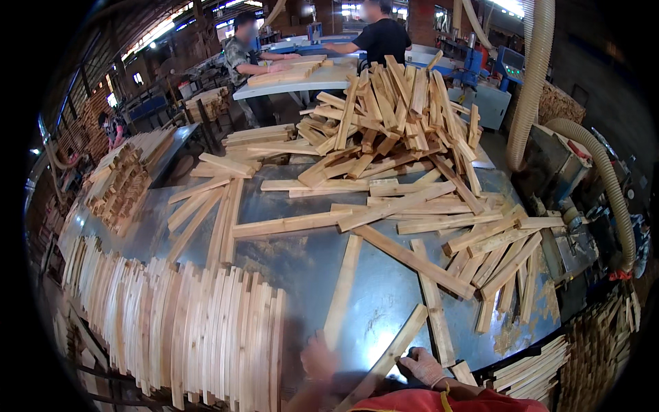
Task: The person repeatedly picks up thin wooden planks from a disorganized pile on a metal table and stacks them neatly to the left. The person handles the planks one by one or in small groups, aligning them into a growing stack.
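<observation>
At the bottom middle, my left hand [319, 357] is blurred but closed round the near end of a pale wooden strip [342, 292], which points away from me across the metal table. To its right, my right hand [422, 367], in a light glove, has its fingers bent against the edge of another wooden strip [395, 348]. That strip slants from lower left to upper right between my hands. Just beyond the right hand lies a longer strip [434, 309]. Left of my left hand, a tight row of wooden strips [199, 329] lies side by side.
A tall jumbled heap of strips [398, 110] covers the table's far side, with loose ones on the metal tabletop [295, 254]. Stacked strips [120, 185] lie far left. Hoses [532, 89] and machinery stand right. Two people [381, 34] work beyond, by a light-topped table [295, 86].
</observation>
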Tool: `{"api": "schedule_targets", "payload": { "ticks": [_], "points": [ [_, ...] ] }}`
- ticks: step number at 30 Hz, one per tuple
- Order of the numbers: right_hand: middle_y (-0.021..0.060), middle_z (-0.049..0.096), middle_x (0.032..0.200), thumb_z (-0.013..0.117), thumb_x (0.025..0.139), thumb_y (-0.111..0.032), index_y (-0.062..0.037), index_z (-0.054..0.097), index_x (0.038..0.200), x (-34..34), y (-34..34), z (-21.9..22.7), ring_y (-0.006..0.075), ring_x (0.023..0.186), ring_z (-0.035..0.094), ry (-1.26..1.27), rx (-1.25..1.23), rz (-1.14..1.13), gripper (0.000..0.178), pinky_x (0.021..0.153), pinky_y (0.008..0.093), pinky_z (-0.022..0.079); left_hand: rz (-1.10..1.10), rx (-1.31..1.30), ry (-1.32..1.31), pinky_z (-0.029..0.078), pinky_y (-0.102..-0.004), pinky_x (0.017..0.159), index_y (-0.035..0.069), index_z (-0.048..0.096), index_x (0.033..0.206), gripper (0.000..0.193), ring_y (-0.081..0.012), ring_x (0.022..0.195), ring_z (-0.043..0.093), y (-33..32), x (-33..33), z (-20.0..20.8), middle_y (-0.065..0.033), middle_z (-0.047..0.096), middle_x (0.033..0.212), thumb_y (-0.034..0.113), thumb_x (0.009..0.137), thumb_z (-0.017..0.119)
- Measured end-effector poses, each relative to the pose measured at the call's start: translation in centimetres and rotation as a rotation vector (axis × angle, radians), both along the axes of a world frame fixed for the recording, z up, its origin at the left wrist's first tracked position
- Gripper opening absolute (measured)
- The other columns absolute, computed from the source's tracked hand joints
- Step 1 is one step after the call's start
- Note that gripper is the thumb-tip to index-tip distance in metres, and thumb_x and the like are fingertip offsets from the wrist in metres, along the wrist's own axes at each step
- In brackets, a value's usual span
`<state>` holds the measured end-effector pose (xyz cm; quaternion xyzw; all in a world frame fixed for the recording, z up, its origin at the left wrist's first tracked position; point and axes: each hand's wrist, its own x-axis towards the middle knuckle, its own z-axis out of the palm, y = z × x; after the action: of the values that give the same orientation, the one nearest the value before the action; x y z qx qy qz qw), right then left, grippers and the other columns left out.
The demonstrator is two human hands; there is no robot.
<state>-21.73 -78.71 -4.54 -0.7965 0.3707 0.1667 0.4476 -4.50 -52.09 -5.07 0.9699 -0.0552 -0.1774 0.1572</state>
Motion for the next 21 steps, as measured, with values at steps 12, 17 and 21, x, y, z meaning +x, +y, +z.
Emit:
{"api": "schedule_targets", "payload": {
  "ticks": [12, 17, 21],
  "points": [
    [0.0291, 0.060, 0.130, 0.082, 0.079, -0.038, -0.0043, 0.042, 0.150, 11.4, 11.7, -0.6, 0.0499, 0.117, 0.064, -0.191, -0.318, -0.011, 0.088, 0.104, 0.0521, 0.053, 0.013, -0.521, 0.399, 0.055, -0.0411, 0.100, 0.003, 0.060, 0.146, 0.071, -0.0328, 0.115, 0.072, 8.2, -10.0, -0.1, -0.0237, 0.073, 0.127, 0.041, 0.089, 0.080],
    [0.0306, 0.065, 0.125, 0.078, 0.083, -0.032, 0.0007, 0.043, 0.153, 13.4, 16.9, -2.4, 0.0499, 0.120, 0.065, -0.388, -0.066, 0.051, 0.085, 0.106, 0.0525, 0.052, 0.113, -1.021, 0.466, 0.055, -0.0431, 0.098, 0.005, 0.061, 0.142, 0.057, -0.0322, 0.108, 0.070, 12.2, -12.0, -5.4, -0.0175, 0.073, 0.119, 0.032, 0.093, 0.069],
    [0.0206, 0.069, 0.097, 0.077, 0.090, -0.029, 0.0006, 0.041, 0.158, 13.9, 20.7, -7.3, 0.0364, 0.093, 0.070, -0.412, 0.484, -0.068, 0.082, 0.090, 0.0440, 0.057, 0.081, -0.489, 0.345, 0.055, -0.0420, 0.096, 0.001, 0.056, 0.149, 0.070, -0.0300, 0.111, 0.070, 14.9, -9.4, -3.3, -0.0171, 0.073, 0.128, 0.038, 0.093, 0.076]
  ]
}}
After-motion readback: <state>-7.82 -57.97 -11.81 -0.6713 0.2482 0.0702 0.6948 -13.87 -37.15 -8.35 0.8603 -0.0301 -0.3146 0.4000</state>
